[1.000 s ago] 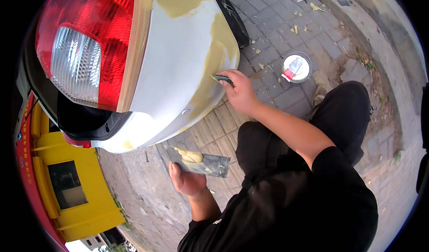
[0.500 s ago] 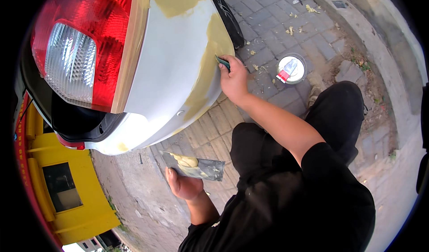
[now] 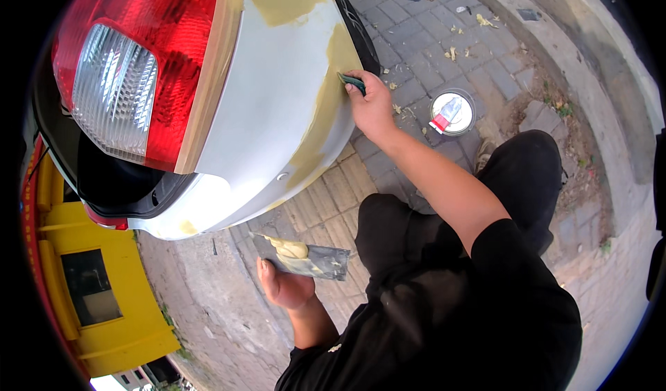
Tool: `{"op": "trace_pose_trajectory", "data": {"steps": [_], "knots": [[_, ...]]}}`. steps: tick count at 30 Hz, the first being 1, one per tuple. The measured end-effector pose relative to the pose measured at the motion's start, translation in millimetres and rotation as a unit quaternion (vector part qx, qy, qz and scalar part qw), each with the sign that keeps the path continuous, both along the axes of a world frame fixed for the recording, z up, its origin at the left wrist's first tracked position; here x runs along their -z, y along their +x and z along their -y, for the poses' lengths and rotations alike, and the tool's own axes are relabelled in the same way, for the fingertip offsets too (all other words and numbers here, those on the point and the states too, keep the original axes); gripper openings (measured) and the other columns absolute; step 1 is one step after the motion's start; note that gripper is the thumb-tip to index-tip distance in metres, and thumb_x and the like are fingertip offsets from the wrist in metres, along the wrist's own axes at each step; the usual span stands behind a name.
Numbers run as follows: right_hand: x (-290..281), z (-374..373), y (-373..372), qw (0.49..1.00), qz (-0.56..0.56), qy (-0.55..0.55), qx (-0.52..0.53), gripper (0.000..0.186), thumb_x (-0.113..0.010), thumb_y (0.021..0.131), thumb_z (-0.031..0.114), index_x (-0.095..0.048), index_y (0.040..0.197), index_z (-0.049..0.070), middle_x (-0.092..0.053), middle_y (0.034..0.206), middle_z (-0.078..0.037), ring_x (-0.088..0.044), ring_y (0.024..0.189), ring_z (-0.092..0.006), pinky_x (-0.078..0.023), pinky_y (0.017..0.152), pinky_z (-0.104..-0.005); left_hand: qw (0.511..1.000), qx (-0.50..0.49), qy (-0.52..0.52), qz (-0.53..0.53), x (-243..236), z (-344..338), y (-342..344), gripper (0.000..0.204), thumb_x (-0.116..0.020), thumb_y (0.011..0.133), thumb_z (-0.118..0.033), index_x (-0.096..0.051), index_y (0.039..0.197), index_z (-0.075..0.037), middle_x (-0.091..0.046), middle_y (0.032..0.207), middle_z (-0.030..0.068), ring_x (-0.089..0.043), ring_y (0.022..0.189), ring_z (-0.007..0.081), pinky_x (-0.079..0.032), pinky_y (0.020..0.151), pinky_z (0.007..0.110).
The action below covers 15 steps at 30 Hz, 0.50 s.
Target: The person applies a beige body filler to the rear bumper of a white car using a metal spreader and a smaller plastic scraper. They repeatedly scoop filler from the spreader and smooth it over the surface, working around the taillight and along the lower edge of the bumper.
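My right hand (image 3: pixel 373 106) pinches a dark green putty scraper (image 3: pixel 353 83), its edge at the yellowish filler (image 3: pixel 321 110) on the corner of a silver-white car bumper (image 3: pixel 267 106). Low in front of me, my left hand (image 3: pixel 284 285) grips a grey mixing board (image 3: pixel 322 261) by its edge. A lump of pale yellow putty (image 3: pixel 290 249) sits on that board. Above the bumper, a red and clear tail light (image 3: pixel 177 65) is edged with tan masking tape (image 3: pixel 211 79).
A round can (image 3: pixel 466 125) stands on the paving to the right, with a red and white tube (image 3: pixel 446 115) lying on its lid. Scraps of dried putty (image 3: pixel 483 20) litter the bricks. A concrete kerb (image 3: pixel 590 72) curves along the right. A yellow building (image 3: pixel 132 287) rises at far left.
My right hand with the scraper has moved slightly up and to the right along the bumper corner. The left hand keeps the board in the same place. The view has shifted slightly.
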State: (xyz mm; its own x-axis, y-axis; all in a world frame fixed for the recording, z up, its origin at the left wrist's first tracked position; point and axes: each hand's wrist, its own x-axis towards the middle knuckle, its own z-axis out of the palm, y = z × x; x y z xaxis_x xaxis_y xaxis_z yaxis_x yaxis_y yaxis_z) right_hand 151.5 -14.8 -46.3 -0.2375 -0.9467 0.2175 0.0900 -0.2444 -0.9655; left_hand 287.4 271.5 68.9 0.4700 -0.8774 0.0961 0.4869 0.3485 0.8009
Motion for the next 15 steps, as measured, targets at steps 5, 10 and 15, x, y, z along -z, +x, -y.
{"op": "trace_pose_trajectory", "data": {"steps": [5, 10, 15], "knots": [[0, -44, -7, 0.992, 0.000, -0.020, -0.121, 0.018, -0.062, 0.092, 0.001, -0.066, 0.110, 0.001, -0.068, 0.106, -0.015, -0.066, 0.098, -0.0291, -0.051, 0.087, -0.0357, 1.000, -0.005, 0.008, -0.011, 0, 0, -1, 0.036, -0.047, 0.100, -0.022, -0.052, 0.126, 0.004, -0.064, 0.122, 0.0182, -0.064, 0.109, 0.0309, -0.051, 0.095, 0.043], [9, 7, -17, 0.999, 0.030, -0.018, -0.042, 0.018, -0.064, 0.094, 0.004, -0.066, 0.112, -0.001, -0.070, 0.104, -0.008, -0.063, 0.094, -0.0132, -0.050, 0.085, -0.0284, 1.000, -0.005, -0.005, -0.008, -5, 1, -4, 0.036, -0.047, 0.100, -0.021, -0.052, 0.125, 0.003, -0.063, 0.123, 0.0177, -0.064, 0.109, 0.0303, -0.051, 0.096, 0.043], [-10, 1, -6, 1.000, 0.011, -0.014, -0.023, 0.019, -0.062, 0.092, 0.002, -0.067, 0.111, 0.000, -0.069, 0.107, -0.014, -0.066, 0.097, -0.0275, -0.050, 0.088, -0.0343, 1.000, -0.022, -0.003, 0.000, -4, -9, 1, 0.036, -0.047, 0.100, -0.021, -0.052, 0.126, 0.004, -0.063, 0.123, 0.0176, -0.064, 0.109, 0.0303, -0.051, 0.095, 0.043]]}}
